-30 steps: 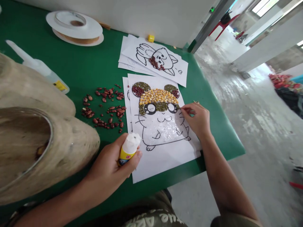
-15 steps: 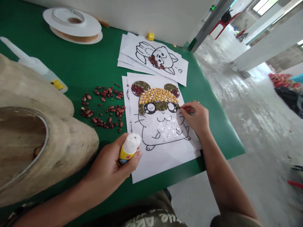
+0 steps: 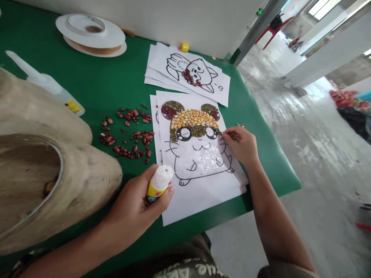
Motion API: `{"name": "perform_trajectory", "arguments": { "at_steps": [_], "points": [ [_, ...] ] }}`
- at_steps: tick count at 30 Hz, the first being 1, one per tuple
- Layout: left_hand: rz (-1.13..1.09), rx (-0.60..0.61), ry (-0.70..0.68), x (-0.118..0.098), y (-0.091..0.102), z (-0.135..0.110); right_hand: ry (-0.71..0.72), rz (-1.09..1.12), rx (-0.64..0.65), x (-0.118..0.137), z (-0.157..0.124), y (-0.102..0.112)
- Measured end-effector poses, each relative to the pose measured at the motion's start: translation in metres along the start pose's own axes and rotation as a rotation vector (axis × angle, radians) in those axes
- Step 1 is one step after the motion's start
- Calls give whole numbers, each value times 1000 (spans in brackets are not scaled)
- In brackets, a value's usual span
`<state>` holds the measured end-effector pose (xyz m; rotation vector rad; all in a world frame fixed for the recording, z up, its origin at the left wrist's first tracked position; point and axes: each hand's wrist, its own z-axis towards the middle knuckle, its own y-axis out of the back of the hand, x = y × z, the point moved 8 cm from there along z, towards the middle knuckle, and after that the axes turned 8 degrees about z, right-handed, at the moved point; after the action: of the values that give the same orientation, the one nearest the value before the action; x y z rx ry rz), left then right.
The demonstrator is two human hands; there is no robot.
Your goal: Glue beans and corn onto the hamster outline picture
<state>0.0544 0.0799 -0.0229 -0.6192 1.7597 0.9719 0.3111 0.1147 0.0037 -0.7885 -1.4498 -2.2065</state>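
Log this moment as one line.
left hand: grips yellow-labelled white glue stick | right hand: fingertips at seed-covered hamster drawing sheet | red-brown beans: loose on green table

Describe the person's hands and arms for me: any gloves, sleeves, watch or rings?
The left hand and right hand are bare: no gloves, no rings that show. The left forearm and right forearm are uncovered, no watch or bracelet. An olive sleeve edge may show near the right elbow.
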Motion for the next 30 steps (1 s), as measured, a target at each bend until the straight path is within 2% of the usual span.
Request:
{"name": "perform_trajectory", "arguments": {
  "at_steps": [8, 14, 22, 30],
  "points": [
    [31, -16, -52, -5, 1, -1, 34, -20, 21, 8, -1, -2],
    [26, -16, -62, -5, 1, -1, 7, 10, -9, 5, -3, 1],
    [26, -10, -46, -2, 1, -3, -17, 30, 14, 6, -2, -1],
    [38, 4, -53, -5, 1, -4, -126, 192, -111, -9, -5, 10]
  ]
}}
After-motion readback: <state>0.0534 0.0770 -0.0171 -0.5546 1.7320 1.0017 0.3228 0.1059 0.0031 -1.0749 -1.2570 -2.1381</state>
